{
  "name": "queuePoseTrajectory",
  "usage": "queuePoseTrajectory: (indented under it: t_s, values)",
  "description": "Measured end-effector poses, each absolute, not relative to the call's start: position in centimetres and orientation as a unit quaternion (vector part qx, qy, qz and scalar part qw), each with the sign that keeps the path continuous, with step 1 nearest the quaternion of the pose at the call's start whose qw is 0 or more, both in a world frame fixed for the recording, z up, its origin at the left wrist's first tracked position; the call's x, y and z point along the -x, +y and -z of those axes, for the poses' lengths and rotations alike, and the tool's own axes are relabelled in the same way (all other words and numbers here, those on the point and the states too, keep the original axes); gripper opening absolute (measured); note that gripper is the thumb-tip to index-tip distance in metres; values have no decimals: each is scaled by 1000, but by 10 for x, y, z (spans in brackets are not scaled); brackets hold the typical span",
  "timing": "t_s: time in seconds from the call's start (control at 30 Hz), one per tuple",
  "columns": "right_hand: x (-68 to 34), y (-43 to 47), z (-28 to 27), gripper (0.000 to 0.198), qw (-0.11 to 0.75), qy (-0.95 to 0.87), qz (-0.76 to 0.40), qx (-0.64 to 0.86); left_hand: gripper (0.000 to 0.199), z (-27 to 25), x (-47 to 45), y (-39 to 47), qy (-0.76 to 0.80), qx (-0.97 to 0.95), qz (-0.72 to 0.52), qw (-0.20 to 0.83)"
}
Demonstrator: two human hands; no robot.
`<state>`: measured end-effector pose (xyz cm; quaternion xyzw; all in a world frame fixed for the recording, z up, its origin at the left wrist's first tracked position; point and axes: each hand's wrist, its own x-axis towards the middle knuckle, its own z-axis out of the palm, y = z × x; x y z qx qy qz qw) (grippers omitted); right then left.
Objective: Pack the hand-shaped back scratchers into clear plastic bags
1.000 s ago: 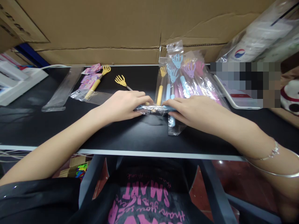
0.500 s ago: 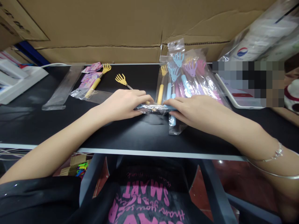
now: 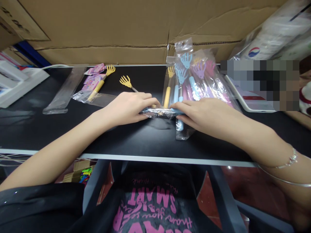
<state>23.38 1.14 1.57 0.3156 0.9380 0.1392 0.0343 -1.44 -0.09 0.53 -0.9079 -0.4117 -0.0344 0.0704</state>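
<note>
A back scratcher in a clear plastic bag [image 3: 160,112] lies crosswise between my hands, with light blue showing at both ends. My left hand [image 3: 130,108] is closed on its left end, and my right hand [image 3: 196,111] pinches the right end. Behind my left hand rests a loose yellow back scratcher [image 3: 125,81], its handle partly covered by the fingers. Several bagged back scratchers [image 3: 199,72] in blue, yellow, purple and pink are piled behind my right hand. One blue bagged piece [image 3: 179,124] sticks out toward me below the right fingers.
Left on the black table [image 3: 136,139] are a yellow back scratcher [image 3: 97,90] on a bag, pink packets [image 3: 91,82] and a flat clear bag [image 3: 63,92]. A white-edged tray [image 3: 255,109] and bagged cups [image 3: 269,42] stand right. Cardboard [image 3: 109,29] walls the back.
The view has shifted very slightly. Both hands keep their hold on the bagged back scratcher, and nothing on the table has visibly moved.
</note>
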Motion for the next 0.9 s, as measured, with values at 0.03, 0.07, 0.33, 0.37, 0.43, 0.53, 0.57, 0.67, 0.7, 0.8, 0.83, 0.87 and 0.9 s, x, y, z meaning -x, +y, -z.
queuePoseTrajectory:
  t_s: [0.03,0.07,0.33,0.37,0.43,0.53,0.57,0.67,0.7,0.8,0.83,0.87,0.9]
  values:
    - [-234,12,-15,29,34,938,-140,-316,28,-5,14,-1,-412,908,34,70]
    - [-234,12,-15,29,33,938,-139,-316,28,-5,14,-1,-412,908,34,70]
    - [-234,11,-15,29,31,939,-134,-316,29,-5,14,-1,-412,908,33,72]
    - [-234,11,-16,29,32,939,-133,-316,29,-5,14,-1,-412,908,33,72]
    - [-234,11,-16,29,33,939,-131,-317,29,-5,14,0,-412,908,32,71]
    - [-235,11,-16,30,33,938,-131,-320,29,-6,14,0,-414,907,33,68]
    - [-235,11,-16,30,33,938,-130,-320,28,-6,14,-1,-414,907,33,68]
    - [-234,12,-15,30,33,938,-129,-320,28,-6,14,-1,-416,906,33,67]
    - [-234,12,-15,30,32,938,-128,-320,28,-6,14,-1,-416,906,33,67]
    - [-233,12,-15,30,31,938,-129,-321,29,-5,14,-1,-414,907,34,68]
    - [-233,12,-14,30,31,938,-130,-321,29,-5,14,-1,-414,907,33,67]
    - [-233,12,-14,30,31,937,-132,-321,29,-5,14,-1,-414,907,32,67]
    - [-233,12,-14,30,31,937,-133,-320,29,-5,14,0,-415,907,30,67]
